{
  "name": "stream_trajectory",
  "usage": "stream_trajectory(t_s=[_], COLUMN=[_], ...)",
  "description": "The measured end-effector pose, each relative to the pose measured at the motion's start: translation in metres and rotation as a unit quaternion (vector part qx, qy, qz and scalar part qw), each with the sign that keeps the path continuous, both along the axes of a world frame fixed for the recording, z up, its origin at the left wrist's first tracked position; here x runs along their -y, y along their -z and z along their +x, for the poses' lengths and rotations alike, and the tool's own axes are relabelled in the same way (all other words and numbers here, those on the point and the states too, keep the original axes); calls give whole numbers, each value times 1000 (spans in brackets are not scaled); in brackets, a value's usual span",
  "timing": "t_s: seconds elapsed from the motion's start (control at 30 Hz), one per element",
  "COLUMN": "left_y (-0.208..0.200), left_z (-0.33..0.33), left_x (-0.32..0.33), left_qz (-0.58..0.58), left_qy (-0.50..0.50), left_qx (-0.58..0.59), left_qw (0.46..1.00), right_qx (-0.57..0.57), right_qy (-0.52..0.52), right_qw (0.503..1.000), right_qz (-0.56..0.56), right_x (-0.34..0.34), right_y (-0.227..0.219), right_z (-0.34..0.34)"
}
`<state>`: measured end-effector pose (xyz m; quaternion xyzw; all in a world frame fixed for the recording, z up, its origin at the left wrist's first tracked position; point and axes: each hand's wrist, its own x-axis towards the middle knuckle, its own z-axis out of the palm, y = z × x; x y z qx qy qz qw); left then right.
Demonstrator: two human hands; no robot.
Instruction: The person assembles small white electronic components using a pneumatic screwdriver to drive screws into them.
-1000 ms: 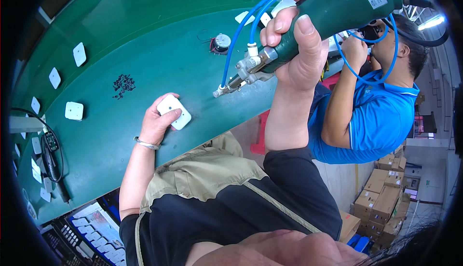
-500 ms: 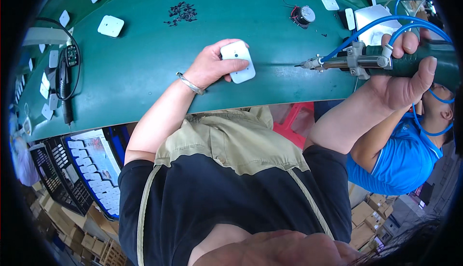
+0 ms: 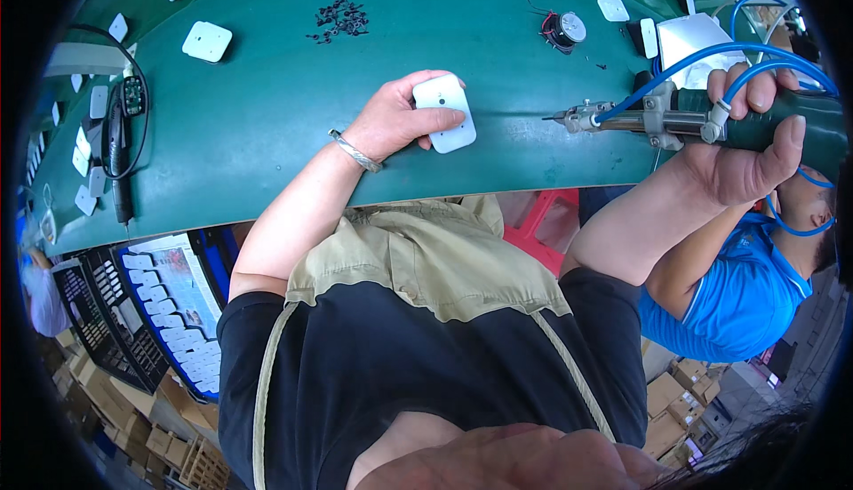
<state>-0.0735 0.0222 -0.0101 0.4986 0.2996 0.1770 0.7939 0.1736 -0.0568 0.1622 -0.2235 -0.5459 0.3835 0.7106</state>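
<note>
in the head view the left hand (image 3: 400,121) lies on the green bench (image 3: 267,135), its fingers curled over a white rounded-square plastic cover (image 3: 444,112) with the thumb pressed on the top face, pinning the cover flat near the bench's front edge; half a second ago the hand held it the same way a little further left in the picture, and a second ago it was off to the side while the tool was raised high, so the piece now looks settled in working position; the right hand (image 3: 746,148) wraps its fingers tight around the dark green body of a pneumatic screwdriver (image 3: 675,121), which lies almost level with its slim metal tip pointing at the cover, the tip near it but apart from it, closer than half a second ago; a blue air hose (image 3: 711,55) loops up from the tool's body; judging from this, the driver has been brought down and lined up, and fastening has not begun; a small heap of black screws (image 3: 338,21) sits further back on the bench, a second white cover (image 3: 207,41) to its left, a small round motor with wires (image 3: 564,28) to the right; a person in a blue shirt (image 3: 729,294) stands beside the bench
</note>
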Motion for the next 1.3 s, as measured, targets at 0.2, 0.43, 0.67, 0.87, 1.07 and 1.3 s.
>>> stream_trajectory(t_s=[0.2,0.43,0.67,0.87,1.07,1.3], left_y=[0,0,0,0,0,2], left_z=[1,1,0,1,0,-1], left_x=[1,1,0,0,0,2], left_qz=[-5,-9,-12,-9,-5,-8], left_qy=[2,4,7,10,9,5], left_qx=[0,1,4,3,0,4], left_qw=[1000,1000,1000,1000,1000,1000], right_qx=[22,0,-15,-2,15,-7], right_qy=[35,40,39,65,82,67], right_qw=[999,999,999,998,996,998], right_qz=[-2,-11,-12,-10,-10,-5], right_x=[0,3,1,3,4,0], right_y=[0,3,4,3,2,5], right_z=[-3,1,-6,-6,-7,-8])
